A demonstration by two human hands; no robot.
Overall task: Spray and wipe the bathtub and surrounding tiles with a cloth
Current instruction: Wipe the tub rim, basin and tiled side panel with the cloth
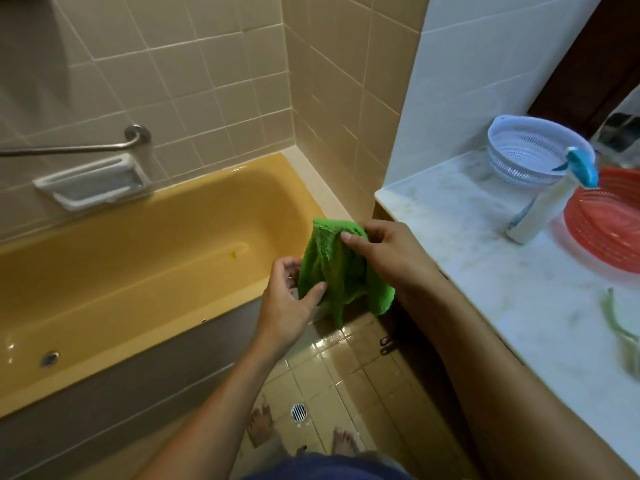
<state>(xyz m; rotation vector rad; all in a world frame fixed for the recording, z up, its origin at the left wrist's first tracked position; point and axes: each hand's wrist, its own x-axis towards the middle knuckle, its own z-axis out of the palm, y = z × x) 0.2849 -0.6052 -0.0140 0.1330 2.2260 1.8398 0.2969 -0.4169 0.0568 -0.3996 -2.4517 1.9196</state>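
A fluffy green cloth [337, 268] hangs between both hands, over the near right corner of the yellow bathtub [138, 258]. My right hand [384, 251] pinches its upper edge. My left hand [291, 299] holds its lower left side, thumb pressed on the fabric. A white spray bottle [543, 209] with a teal trigger stands on the marble counter [485, 271] to the right, apart from both hands. Beige tiles [207, 74] cover the walls around the tub.
A white colander [530, 150] and a red basket [609, 223] sit on the counter behind the bottle. A pale cloth [620, 327] lies at the counter's right. A grab bar [86, 147] and soap dish [93, 185] are on the wall. The wet floor has a drain [298, 412].
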